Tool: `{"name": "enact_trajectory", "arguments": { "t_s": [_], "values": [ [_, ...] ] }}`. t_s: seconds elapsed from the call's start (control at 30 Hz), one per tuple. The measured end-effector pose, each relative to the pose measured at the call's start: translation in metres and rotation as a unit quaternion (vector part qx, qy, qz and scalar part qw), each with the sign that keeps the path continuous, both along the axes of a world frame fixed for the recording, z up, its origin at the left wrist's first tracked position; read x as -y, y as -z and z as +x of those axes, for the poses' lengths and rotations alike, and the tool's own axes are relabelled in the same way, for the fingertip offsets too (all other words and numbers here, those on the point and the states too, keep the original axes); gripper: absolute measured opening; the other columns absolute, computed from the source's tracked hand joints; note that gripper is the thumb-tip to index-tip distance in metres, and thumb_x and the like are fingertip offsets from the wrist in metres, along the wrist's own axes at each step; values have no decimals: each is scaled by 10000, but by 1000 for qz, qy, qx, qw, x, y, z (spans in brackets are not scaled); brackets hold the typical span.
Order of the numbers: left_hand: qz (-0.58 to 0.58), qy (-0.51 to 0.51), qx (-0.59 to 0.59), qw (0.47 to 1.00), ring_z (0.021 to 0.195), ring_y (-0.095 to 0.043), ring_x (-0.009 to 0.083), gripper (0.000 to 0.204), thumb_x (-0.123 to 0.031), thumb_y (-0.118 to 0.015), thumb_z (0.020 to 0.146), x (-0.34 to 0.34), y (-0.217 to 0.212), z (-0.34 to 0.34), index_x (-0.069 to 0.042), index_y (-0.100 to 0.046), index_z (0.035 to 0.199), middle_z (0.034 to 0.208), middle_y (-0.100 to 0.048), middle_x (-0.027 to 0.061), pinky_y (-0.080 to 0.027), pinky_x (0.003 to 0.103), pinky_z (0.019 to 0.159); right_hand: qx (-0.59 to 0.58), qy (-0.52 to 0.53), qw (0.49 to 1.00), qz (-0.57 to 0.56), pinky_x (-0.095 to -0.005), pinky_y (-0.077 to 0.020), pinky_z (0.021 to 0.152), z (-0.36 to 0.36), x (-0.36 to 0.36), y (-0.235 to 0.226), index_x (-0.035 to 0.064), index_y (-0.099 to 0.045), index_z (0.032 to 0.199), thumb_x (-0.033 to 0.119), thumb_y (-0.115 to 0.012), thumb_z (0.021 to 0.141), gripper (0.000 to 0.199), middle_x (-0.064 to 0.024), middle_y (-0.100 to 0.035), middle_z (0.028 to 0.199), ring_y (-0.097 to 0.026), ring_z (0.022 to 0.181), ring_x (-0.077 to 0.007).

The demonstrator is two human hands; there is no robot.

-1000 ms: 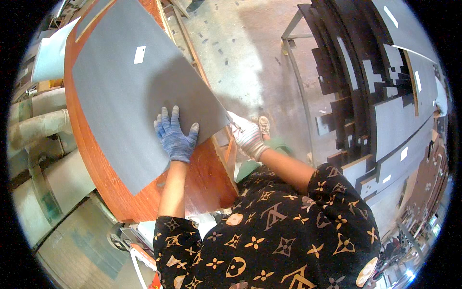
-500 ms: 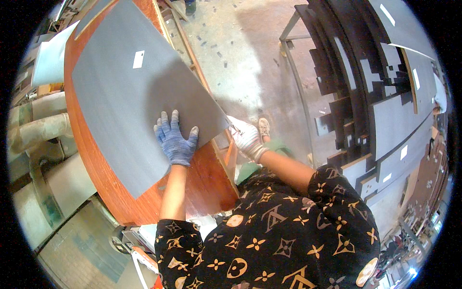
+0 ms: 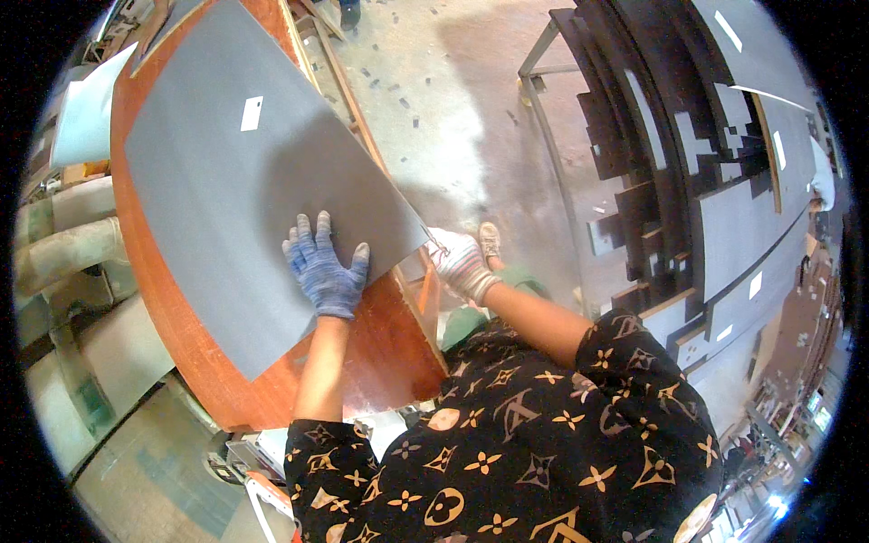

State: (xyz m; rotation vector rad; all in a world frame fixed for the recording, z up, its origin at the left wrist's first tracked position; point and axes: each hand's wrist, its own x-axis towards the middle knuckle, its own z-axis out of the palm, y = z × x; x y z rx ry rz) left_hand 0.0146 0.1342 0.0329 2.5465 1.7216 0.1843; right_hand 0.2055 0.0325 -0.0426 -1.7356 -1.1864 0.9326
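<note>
A grey rectangular sheet (image 3: 199,208) with a white cut-out or label (image 3: 252,114) lies on a reddish-brown wooden tabletop (image 3: 371,353). My left hand (image 3: 327,275), in a blue-grey knit glove, rests flat on the sheet with its fingers spread. At the sheet's right corner is my right hand (image 3: 460,262), in a white striped glove, its fingers closed round a thin metal tool (image 3: 436,242) that meets the edge. Most of that tool is hidden by the glove, so its kind is unclear.
To the right, a metal rack (image 3: 548,136) stands beside stacked dark panels (image 3: 665,109). Small dark scraps (image 3: 394,86) litter the concrete floor. Pale rolls (image 3: 72,249) lie left of the table. Part of another person's arm (image 3: 156,20) shows at the far left end.
The view has shifted slightly, and another person's arm now shows at the top left. Both my hands keep nearly the same places on the sheet.
</note>
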Motion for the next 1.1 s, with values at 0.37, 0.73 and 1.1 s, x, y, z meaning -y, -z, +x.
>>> {"name": "enact_trajectory", "arguments": {
  "t_s": [0.37, 0.73, 1.1],
  "values": [
    [-1, 37, -17, 999, 1355, -270, 390, 808, -442, -696, 714, 1, -1, -6, -117, -405, 1394, 1462, -325, 184, -132, 504, 1148, 301, -202, 927, 98, -413, -462, 559, 48, -46, 15, 218, -611, 1058, 248, -548, 823, 245, -65, -627, 701, -614, 641, -269],
    [2, 38, -13, 999, 1346, -276, 396, 813, -440, -702, 710, 4, -3, -1, -103, -409, 1390, 1454, -330, 192, -142, 505, 1144, 35, -113, 992, 37, -410, -520, 709, 22, -15, 16, 145, -633, 1085, 183, -593, 773, 317, -144, -667, 875, -635, 792, -352],
    [6, 38, -33, 999, 1331, -275, 385, 833, -470, -719, 656, 3, 0, -5, -92, -444, 1345, 1415, -348, 200, -152, 528, 1135, 396, -219, 891, 32, -380, -453, 506, 54, -60, -4, 224, -646, 978, 220, -558, 821, 180, -74, -647, 690, -637, 601, -213]
  ]
}}
